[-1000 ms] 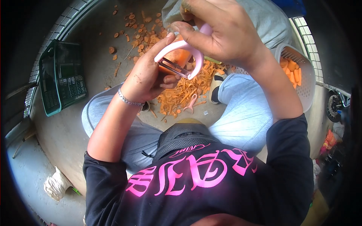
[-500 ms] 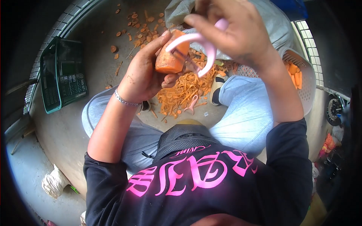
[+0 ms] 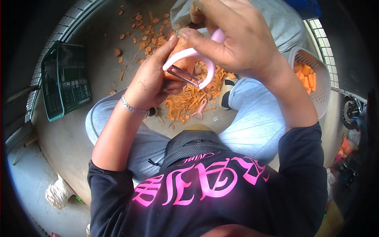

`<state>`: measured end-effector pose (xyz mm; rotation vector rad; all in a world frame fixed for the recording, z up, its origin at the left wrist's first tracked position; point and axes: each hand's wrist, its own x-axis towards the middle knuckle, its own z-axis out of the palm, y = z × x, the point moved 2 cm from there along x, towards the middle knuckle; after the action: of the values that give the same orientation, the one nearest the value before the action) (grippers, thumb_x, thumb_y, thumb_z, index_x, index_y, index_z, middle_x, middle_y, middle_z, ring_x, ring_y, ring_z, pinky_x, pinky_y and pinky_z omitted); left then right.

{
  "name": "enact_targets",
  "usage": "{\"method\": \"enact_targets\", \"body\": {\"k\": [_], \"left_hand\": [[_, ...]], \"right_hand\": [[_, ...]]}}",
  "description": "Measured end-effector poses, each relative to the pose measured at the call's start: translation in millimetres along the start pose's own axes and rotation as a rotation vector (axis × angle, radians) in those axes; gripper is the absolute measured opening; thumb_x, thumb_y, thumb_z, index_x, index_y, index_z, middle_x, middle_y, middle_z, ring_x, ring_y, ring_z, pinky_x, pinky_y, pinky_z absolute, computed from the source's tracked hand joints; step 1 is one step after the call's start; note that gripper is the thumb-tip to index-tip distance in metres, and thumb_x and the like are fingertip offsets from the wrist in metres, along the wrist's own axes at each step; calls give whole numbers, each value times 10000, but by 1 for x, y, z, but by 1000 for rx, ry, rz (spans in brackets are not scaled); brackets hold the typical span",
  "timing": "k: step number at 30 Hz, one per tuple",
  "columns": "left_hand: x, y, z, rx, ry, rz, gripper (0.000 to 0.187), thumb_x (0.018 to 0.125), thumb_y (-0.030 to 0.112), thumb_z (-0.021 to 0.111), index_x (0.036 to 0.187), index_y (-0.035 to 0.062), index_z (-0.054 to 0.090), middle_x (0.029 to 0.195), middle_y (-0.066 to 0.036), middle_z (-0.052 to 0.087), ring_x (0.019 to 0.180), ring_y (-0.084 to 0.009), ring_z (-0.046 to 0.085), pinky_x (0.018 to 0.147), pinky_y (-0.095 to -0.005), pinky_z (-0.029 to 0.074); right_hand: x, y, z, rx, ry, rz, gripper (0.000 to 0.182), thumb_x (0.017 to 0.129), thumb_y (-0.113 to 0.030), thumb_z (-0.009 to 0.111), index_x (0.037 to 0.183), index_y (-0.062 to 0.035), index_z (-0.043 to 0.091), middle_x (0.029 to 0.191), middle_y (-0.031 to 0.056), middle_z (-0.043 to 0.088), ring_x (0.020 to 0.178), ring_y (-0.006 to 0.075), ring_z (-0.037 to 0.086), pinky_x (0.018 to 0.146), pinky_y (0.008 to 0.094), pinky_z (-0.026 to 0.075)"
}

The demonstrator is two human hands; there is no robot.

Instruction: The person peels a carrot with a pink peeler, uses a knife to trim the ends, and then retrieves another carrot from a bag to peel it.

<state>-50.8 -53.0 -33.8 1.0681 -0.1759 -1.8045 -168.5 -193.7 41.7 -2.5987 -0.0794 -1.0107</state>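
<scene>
My left hand (image 3: 152, 77) is closed around a thick carrot (image 3: 183, 61), which is partly hidden behind the peeler. In my right hand (image 3: 237, 37) is a pink peeler (image 3: 209, 63), its handle between thumb and fingers. The peeler's metal blade lies across the front of the carrot, near its lower end; whether it touches cannot be made out. My right thumb is close to the carrot's upper end. Below my hands a pile of orange peelings (image 3: 183, 102) covers the floor, with a second pink peeler (image 3: 200, 110) at its near edge.
A green crate (image 3: 65, 79) stands at the left. Carrot slices (image 3: 148, 39) are scattered beyond the peelings. At the right, a pale perforated basket (image 3: 323, 85) holds peeled carrot pieces (image 3: 308, 77). A greyish sack (image 3: 290, 27) lies at the top, beside a blue object (image 3: 306, 8).
My right hand and the peeler have moved left and slightly down, bringing the blade in front of the carrot. The carrot looks turned in my left hand and is more covered.
</scene>
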Motion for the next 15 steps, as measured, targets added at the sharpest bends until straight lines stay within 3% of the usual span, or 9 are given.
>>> {"method": "enact_targets", "body": {"k": [5, 8, 11, 12, 15], "left_hand": [[-3, 3, 6, 27, -18, 43, 402, 1013, 405, 325, 1209, 121, 531, 768, -18, 580, 463, -50, 363, 409, -184, 219], [-2, 5, 5, 15, 5, 29, 435, 1015, 415, 326, 1212, 85, 529, 778, -28, 596, 475, -65, 423, 396, -181, 277], [-10, 8, 25, 97, 231, 60, 493, 1013, 439, 310, 1200, 36, 524, 779, -57, 601, 483, -81, 459, 384, -195, 341], [-11, 7, 26, 85, 196, 60, 515, 1012, 448, 301, 1198, 22, 522, 780, -67, 601, 474, -82, 457, 377, -197, 346], [-11, 8, 20, 43, 45, 23, 573, 1008, 477, 268, 1221, 2, 506, 789, -117, 600, 428, -86, 439, 339, -190, 334]], "right_hand": [[-4, 12, 10, 60, -13, -42, 223, 800, -209, 679, 893, -30, 586, 636, 79, 544, 571, 252, 559, 563, 335, 404], [-2, 23, 8, 65, -3, -59, 183, 814, -202, 668, 848, -48, 576, 643, 77, 553, 575, 248, 562, 564, 333, 400], [-5, 58, -10, -134, 0, 104, 182, 821, -188, 668, 817, -44, 556, 605, 82, 547, 514, 232, 539, 495, 318, 381], [-6, 66, -13, -178, 13, 166, 183, 823, -183, 668, 812, -42, 551, 594, 81, 547, 497, 216, 534, 480, 310, 376], [-1, 53, -20, 70, -14, 553, 191, 832, -173, 662, 801, -33, 536, 567, 70, 540, 467, 151, 516, 461, 284, 369]]}}
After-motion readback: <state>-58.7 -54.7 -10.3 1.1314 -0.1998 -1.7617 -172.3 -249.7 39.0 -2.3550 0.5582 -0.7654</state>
